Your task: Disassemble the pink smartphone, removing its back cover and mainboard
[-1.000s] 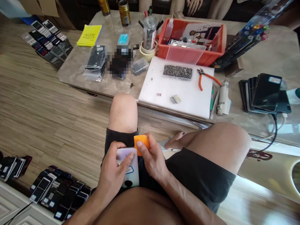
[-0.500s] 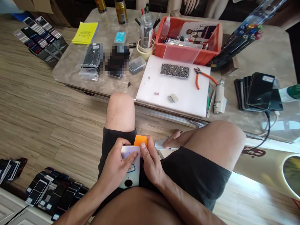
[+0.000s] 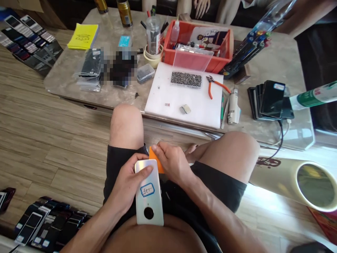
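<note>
My left hand [image 3: 131, 177] is closed round the upper left part of a pale, shiny smartphone [image 3: 152, 207], its thumb lying on the phone's back. The phone's lower end rests against my belly. A label with a blue border and handwriting is stuck on its back, and a round black camera ring sits near its bottom end. In my right hand [image 3: 175, 161] is a thin orange plastic sheet [image 3: 156, 160], pinched between thumb and fingers. The sheet lies along the phone's upper right edge; whether it goes into the seam I cannot tell.
On the table ahead lies a white foam mat [image 3: 158, 102] with a box of small screws [image 3: 186, 80] and orange-handled cutters [image 3: 210, 88]. Behind stands a red bin [image 3: 168, 52]. Stacked phones [image 3: 272, 100] are at right, more phones [image 3: 47, 225] at lower left. Another person's hand [image 3: 202, 7] shows at the top.
My right hand has turned and its grip on the orange sheet has shifted, showing more of the sheet beside the phone. The phone's back faces the camera more fully. The whole view has shifted slightly.
</note>
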Action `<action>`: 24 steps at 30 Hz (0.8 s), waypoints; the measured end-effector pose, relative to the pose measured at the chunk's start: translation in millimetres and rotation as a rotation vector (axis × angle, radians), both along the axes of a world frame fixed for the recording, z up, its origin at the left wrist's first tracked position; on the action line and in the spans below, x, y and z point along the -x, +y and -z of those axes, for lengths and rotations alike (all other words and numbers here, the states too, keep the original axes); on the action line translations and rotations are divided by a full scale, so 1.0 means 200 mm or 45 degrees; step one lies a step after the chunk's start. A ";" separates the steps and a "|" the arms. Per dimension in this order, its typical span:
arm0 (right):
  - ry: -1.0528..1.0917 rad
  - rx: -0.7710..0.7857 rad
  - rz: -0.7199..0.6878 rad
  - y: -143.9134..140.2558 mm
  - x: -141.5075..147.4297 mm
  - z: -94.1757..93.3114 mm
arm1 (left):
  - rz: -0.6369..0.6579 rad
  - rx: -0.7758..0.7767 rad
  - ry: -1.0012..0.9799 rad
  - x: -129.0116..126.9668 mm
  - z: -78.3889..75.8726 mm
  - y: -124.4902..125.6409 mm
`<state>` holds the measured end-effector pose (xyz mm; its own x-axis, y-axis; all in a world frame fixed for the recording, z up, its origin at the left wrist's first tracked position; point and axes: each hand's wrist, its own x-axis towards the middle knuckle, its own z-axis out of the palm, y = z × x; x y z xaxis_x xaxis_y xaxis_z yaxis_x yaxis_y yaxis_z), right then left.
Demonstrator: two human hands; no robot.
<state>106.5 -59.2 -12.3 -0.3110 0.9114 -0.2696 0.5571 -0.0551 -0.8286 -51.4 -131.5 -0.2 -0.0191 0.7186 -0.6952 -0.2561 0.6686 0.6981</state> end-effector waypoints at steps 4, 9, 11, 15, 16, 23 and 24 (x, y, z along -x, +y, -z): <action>-0.050 0.027 0.118 -0.20 -0.02 0.07 | -0.025 0.094 0.083 -0.04 0.04 -0.12; 0.074 0.120 0.197 -0.41 -0.02 0.05 | -0.136 0.088 0.086 -0.04 0.05 -0.10; 0.113 0.185 0.211 -0.48 -0.02 0.04 | -0.169 0.085 0.096 -0.04 0.04 -0.09; 0.161 0.289 0.134 -0.56 -0.07 0.02 | -0.199 0.097 0.116 -0.05 0.04 -0.08; 0.175 0.313 0.108 -0.57 -0.08 0.02 | -0.209 0.103 0.127 -0.05 0.04 -0.09; 0.237 0.420 0.005 -0.61 -0.17 0.02 | -0.375 0.062 0.204 -0.04 0.03 -0.11; 0.251 0.430 -0.010 -0.62 -0.18 0.02 | -0.385 0.057 0.215 -0.04 0.03 -0.11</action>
